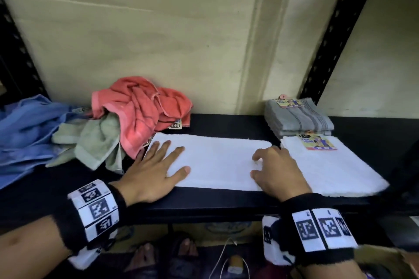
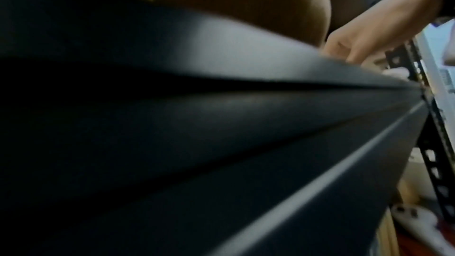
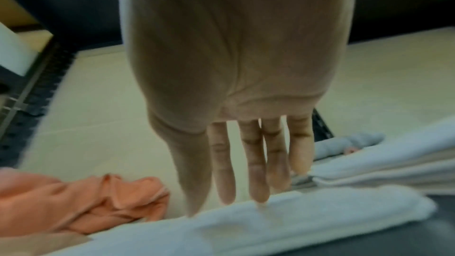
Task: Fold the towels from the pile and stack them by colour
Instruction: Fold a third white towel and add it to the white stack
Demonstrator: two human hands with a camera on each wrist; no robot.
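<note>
Head view: white towel (image 1: 215, 163) flat on shelf (image 1: 204, 201), long axis left to right. Left hand (image 1: 156, 170) spread flat on its left end, right hand (image 1: 276, 170) loosely spread on its right end, just beside folded white stack (image 1: 335, 170).

Left wrist view: mostly shelf edge; own fingers hidden.

Right wrist view: fingers (image 3: 256, 172) straight, tips touching towel; either end equally near for the likely end-to-end fold.

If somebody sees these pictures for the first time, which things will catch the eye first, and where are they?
First, the long white towel lying flat at the shelf's front edge, with the left hand pressing its left end and the right hand on its right end. Next, the crumpled coral towel on top of the pile at the back left.
</note>
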